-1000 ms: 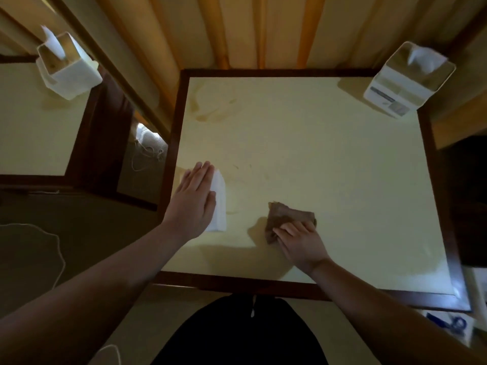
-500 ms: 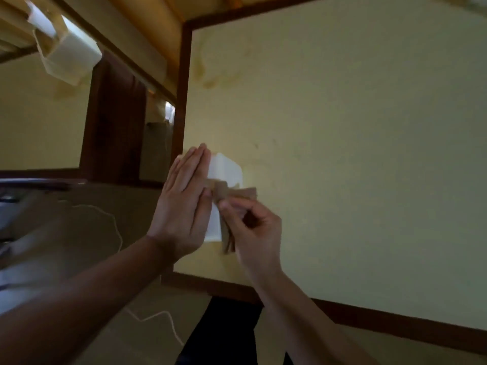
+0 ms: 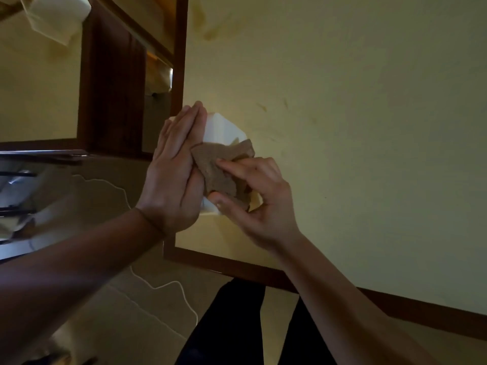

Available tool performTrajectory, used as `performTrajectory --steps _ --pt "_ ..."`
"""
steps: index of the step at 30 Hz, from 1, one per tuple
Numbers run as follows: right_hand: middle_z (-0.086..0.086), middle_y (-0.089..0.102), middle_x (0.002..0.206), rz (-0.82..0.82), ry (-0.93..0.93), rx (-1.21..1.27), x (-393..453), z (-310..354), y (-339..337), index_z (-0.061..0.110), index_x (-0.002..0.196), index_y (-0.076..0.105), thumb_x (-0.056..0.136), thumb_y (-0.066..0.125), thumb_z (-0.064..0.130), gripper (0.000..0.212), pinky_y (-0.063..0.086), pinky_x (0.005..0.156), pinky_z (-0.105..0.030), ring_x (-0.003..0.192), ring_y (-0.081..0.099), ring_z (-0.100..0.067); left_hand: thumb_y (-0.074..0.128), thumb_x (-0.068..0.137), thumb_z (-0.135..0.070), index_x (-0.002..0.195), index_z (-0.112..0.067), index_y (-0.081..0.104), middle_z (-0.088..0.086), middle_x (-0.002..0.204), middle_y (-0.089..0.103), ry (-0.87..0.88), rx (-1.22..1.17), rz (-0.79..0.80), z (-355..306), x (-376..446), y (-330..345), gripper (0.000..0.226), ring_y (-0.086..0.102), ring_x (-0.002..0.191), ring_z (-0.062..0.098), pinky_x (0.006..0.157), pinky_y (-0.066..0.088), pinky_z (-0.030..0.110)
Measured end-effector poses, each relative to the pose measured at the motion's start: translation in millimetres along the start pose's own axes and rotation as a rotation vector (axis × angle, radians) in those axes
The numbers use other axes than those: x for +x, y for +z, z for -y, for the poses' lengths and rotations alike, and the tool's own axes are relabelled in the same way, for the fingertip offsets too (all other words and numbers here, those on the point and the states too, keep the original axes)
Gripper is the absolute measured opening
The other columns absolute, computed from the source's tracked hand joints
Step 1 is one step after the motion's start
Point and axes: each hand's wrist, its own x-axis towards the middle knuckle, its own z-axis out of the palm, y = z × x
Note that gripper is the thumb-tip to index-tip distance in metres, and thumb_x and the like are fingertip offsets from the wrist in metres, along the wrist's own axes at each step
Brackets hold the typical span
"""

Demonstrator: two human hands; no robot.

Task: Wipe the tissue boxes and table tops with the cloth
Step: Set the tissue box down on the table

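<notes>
Near the table's (image 3: 369,127) left edge, by its near-left corner, the left hand (image 3: 174,177) lies flat with straight fingers against a white tissue box (image 3: 224,129). The right hand (image 3: 261,204) pinches a brown cloth (image 3: 218,164) against the box. Another tissue box (image 3: 56,15) sits on the neighbouring table (image 3: 37,96).

One view only, worn on the head, looking forward and steeply down, tilted to one side so that the worktop (image 3: 369,127) edge runs slantwise. Close in: both hands fill the middle, left hand (image 3: 174,177) and right hand (image 3: 253,204), forearms entering from the bottom corners. Wide-angle, taking in floor (image 3: 110,299) at lower left and a second worktop (image 3: 34,96) at far left.
</notes>
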Motion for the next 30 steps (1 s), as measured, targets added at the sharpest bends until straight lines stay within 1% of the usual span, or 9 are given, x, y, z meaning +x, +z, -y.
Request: performTrajectory --steps 3,5,8,10,13,18,24,28,30 --pt "-0.006 0.059 0.131 -0.044 -0.005 -0.086 -10 0 18 0.014 0.141 0.066 0.101 0.062 0.033 0.045 0.046 0.103 -0.044 0.123 0.05 -0.026 0.03 0.1 -0.026 0.159 0.004 0.024 0.016 0.169 0.022 0.0 0.005 -0.001 1 -1 1 0.066 0.015 0.159 0.027 0.127 0.011 0.056" --pt "-0.01 0.045 0.154 -0.029 0.046 -0.056 -16 -2 31 0.015 0.152 0.053 0.106 0.047 0.032 0.049 0.039 0.115 -0.053 0.142 0.039 -0.031 0.028 0.102 -0.026 0.159 0.004 0.025 0.016 0.168 0.023 0.009 0.005 -0.004 4 -1 3 0.064 0.015 0.159 0.028 0.127 0.011 0.057" --pt "-0.013 0.011 0.176 0.085 0.099 0.01 -16 -5 40 0.016 0.163 0.028 0.112 0.029 0.047 0.06 0.014 0.13 -0.058 0.164 0.006 -0.036 0.028 0.104 -0.025 0.158 0.004 0.027 0.015 0.168 0.023 0.003 0.002 -0.01 5 -1 4 0.062 0.015 0.159 0.027 0.127 0.012 0.057" --pt "-0.01 0.002 0.178 0.145 0.149 0.059 -16 -2 41 0.012 0.167 0.014 0.11 0.017 0.059 0.074 0.007 0.131 -0.061 0.165 -0.004 -0.028 0.029 0.104 -0.023 0.158 0.005 0.026 0.014 0.169 0.024 -0.012 -0.005 -0.021 4 0 4 0.061 0.016 0.159 0.026 0.128 0.012 0.056" --pt "-0.01 0.0 0.178 0.133 0.198 0.076 -26 5 44 0.005 0.168 0.011 0.108 0.014 0.065 0.085 0.006 0.13 -0.065 0.165 -0.006 -0.027 0.031 0.102 -0.018 0.159 0.005 0.023 0.014 0.169 0.021 -0.017 -0.009 -0.018 1 -1 4 0.062 0.015 0.159 0.024 0.129 0.01 0.052" --pt "0.0 -0.005 0.179 0.128 0.315 0.024 -55 19 46 0.032 0.168 0.001 0.103 0.011 0.076 0.079 0.008 0.13 -0.064 0.165 -0.01 -0.02 0.033 0.101 -0.015 0.16 0.005 0.022 0.013 0.17 0.019 -0.029 -0.01 -0.012 -2 -1 2 0.063 0.013 0.159 0.024 0.129 0.009 0.051" --pt "0.006 -0.009 0.178 0.139 0.291 0.005 -9 12 45 0.028 0.17 0.002 0.108 0.019 0.059 0.072 0.003 0.131 -0.061 0.162 -0.018 -0.012 0.029 0.102 -0.021 0.159 0.005 0.024 0.015 0.169 0.023 -0.006 -0.004 -0.019 -1 1 0 0.062 0.015 0.159 0.026 0.129 0.011 0.052" --pt "0.01 -0.011 0.178 0.152 0.322 0.016 27 -11 43 0.03 0.17 -0.002 0.104 0.013 0.072 0.079 -0.005 0.132 -0.055 0.16 -0.024 -0.007 0.035 0.101 -0.014 0.159 0.004 0.026 0.015 0.168 0.024 -0.012 -0.007 -0.025 -2 1 0 0.061 0.015 0.159 0.024 0.13 0.007 0.043" --pt "0.009 -0.006 0.178 0.135 0.297 0.036 33 -20 41 0.023 0.171 0.001 0.106 0.016 0.065 0.079 -0.005 0.132 -0.057 0.161 -0.022 -0.01 0.036 0.101 -0.013 0.159 0.003 0.026 0.014 0.168 0.024 -0.025 -0.005 -0.026 -3 0 0 0.061 0.015 0.159 0.022 0.13 0.006 0.04"
